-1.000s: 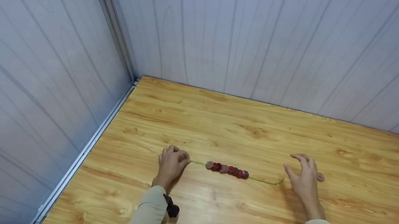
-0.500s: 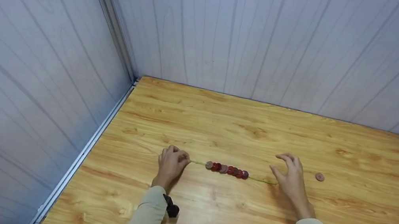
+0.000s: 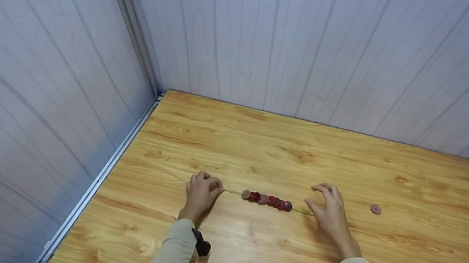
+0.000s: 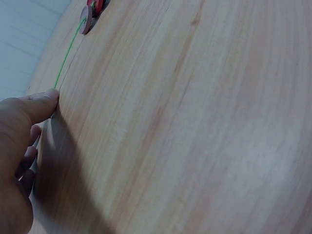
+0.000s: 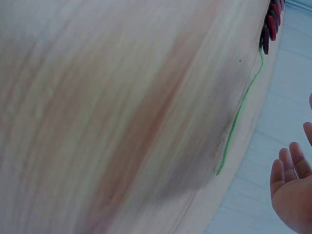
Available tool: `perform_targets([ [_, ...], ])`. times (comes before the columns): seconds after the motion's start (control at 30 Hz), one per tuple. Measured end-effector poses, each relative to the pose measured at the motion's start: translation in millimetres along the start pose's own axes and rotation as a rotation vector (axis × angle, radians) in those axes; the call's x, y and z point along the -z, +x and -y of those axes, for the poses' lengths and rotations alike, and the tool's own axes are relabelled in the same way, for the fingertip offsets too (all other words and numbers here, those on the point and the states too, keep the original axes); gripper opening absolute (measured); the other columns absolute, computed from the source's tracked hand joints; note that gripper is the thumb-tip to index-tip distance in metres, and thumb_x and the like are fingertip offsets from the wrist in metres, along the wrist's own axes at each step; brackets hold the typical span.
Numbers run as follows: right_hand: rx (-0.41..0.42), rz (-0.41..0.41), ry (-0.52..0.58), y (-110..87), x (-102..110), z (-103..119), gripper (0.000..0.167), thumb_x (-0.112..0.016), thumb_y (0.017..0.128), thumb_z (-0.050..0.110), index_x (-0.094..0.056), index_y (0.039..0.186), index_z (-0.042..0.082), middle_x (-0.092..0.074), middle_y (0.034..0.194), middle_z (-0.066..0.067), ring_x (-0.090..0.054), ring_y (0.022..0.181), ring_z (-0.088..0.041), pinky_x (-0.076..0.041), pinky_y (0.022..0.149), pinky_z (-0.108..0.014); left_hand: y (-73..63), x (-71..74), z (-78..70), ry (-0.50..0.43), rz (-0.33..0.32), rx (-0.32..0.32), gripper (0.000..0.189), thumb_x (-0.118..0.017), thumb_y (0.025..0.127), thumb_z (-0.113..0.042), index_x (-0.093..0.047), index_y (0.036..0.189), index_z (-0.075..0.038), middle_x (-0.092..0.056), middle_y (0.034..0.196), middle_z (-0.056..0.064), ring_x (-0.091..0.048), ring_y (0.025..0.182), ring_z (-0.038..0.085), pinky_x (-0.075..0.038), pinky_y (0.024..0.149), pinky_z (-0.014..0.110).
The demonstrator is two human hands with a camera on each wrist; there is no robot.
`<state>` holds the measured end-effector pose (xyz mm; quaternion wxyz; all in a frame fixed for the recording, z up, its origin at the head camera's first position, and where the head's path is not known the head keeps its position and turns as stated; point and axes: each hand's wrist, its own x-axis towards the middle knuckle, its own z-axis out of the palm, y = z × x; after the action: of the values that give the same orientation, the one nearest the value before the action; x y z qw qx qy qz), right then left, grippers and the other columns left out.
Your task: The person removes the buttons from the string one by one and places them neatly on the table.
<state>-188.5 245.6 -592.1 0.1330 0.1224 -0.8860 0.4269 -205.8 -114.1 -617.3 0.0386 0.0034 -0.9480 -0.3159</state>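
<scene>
A row of red, dark red and pinkish buttons (image 3: 270, 200) lies threaded on a green string (image 5: 235, 122) across the table. My left hand (image 3: 202, 194) pinches the string's left end between thumb and forefinger; in the left wrist view the string runs taut from the fingertips to a pinkish button (image 4: 86, 20). Over the string's right end hovers my right hand (image 3: 331, 212), thumb and fingers spread apart with nothing between them. The right wrist view shows that end of the string loose on the wood, apart from the right hand (image 5: 292, 190).
A single loose pinkish button (image 3: 375, 209) lies to the right of the right hand. The wood-grain table (image 3: 296, 155) is bordered by pale panel walls (image 3: 277, 39) at the back and sides.
My right hand has moved left, away from the loose button and over the string's right end, towards the threaded row. The left hand and the row have stayed put.
</scene>
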Motion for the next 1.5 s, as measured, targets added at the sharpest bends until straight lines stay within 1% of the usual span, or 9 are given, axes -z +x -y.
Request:
perform_targets([
  [0.17,0.001,0.016,0.0,-1.3,-7,0,0.036,-0.075,0.083,0.012,-0.063,0.115,0.0,-0.051,0.121,-0.019,-0.045,0.118,-0.036,-0.034,0.099,-0.054,0.5,-1.0,1.4,0.009,0.002,0.001,0.007,-0.072,0.085,-0.032,-0.069,0.081,-0.028,-0.053,0.107,0.003,-0.043,0.097,0.025,-0.031,0.087,0.047],
  [0.57,-0.014,0.079,-0.026,-6.0,-18,3,0.036,-0.075,0.083,0.016,-0.063,0.114,0.002,-0.051,0.121,-0.017,-0.046,0.117,-0.036,-0.037,0.097,-0.055,0.7,-1.4,2.0,0.007,0.001,0.01,0.007,-0.073,0.084,-0.033,-0.068,0.081,-0.027,-0.052,0.105,0.001,-0.044,0.097,0.024,-0.031,0.087,0.046],
  [0.7,-0.024,0.114,-0.067,-8.2,-21,1,0.038,-0.076,0.082,0.02,-0.064,0.113,0.004,-0.053,0.122,-0.017,-0.047,0.117,-0.037,-0.038,0.096,-0.055,0.5,-1.5,2.5,0.007,0.004,0.01,0.007,-0.072,0.085,-0.033,-0.069,0.082,-0.028,-0.053,0.108,0.003,-0.044,0.099,0.025,-0.031,0.088,0.046],
  [0.8,-0.039,0.15,-0.093,-9.9,-22,1,0.038,-0.076,0.082,0.023,-0.064,0.114,0.005,-0.053,0.125,-0.018,-0.045,0.119,-0.038,-0.038,0.096,-0.057,0.2,-1.4,2.7,0.011,0.003,0.005,0.007,-0.071,0.085,-0.034,-0.069,0.082,-0.028,-0.055,0.111,0.004,-0.044,0.101,0.026,-0.032,0.088,0.047],
  [0.93,-0.07,0.181,-0.089,-10.1,-24,3,0.037,-0.076,0.083,0.024,-0.064,0.114,0.007,-0.052,0.127,-0.017,-0.043,0.12,-0.037,-0.036,0.099,-0.056,0.2,-0.9,2.2,0.002,-0.004,-0.005,0.007,-0.071,0.085,-0.033,-0.069,0.081,-0.028,-0.055,0.111,0.005,-0.044,0.101,0.027,-0.032,0.087,0.048],
  [1.03,-0.081,0.194,-0.091,-9.0,-26,4,0.036,-0.075,0.083,0.024,-0.064,0.114,0.008,-0.052,0.126,-0.015,-0.044,0.12,-0.036,-0.035,0.1,-0.055,0.5,-0.9,1.8,0.0,-0.008,-0.005,0.007,-0.072,0.085,-0.032,-0.069,0.081,-0.027,-0.055,0.11,0.004,-0.044,0.101,0.027,-0.032,0.087,0.047],
  [1.17,-0.074,0.204,-0.096,-8.5,-29,3,0.036,-0.075,0.083,0.024,-0.065,0.113,0.008,-0.052,0.125,-0.013,-0.045,0.119,-0.035,-0.036,0.099,-0.054,1.0,-1.8,2.4,0.007,-0.009,0.0,0.007,-0.072,0.085,-0.033,-0.069,0.082,-0.027,-0.055,0.109,0.004,-0.045,0.101,0.026,-0.032,0.087,0.047],
  [1.4,-0.064,0.202,-0.09,-8.8,-32,4,0.035,-0.077,0.081,0.023,-0.066,0.111,0.009,-0.051,0.125,-0.013,-0.045,0.117,-0.035,-0.036,0.098,-0.054,1.2,-1.6,2.1,0.015,-0.006,0.002,0.007,-0.072,0.085,-0.033,-0.068,0.081,-0.027,-0.054,0.109,0.004,-0.045,0.1,0.026,-0.032,0.087,0.047],
  [1.5,-0.063,0.212,-0.108,-8.6,-33,4,0.033,-0.077,0.081,0.023,-0.067,0.11,0.011,-0.051,0.125,-0.014,-0.044,0.117,-0.036,-0.037,0.097,-0.054,1.1,-0.9,1.2,0.015,-0.004,0.001,0.008,-0.072,0.085,-0.033,-0.068,0.081,-0.027,-0.054,0.109,0.004,-0.045,0.099,0.026,-0.032,0.087,0.047],
])
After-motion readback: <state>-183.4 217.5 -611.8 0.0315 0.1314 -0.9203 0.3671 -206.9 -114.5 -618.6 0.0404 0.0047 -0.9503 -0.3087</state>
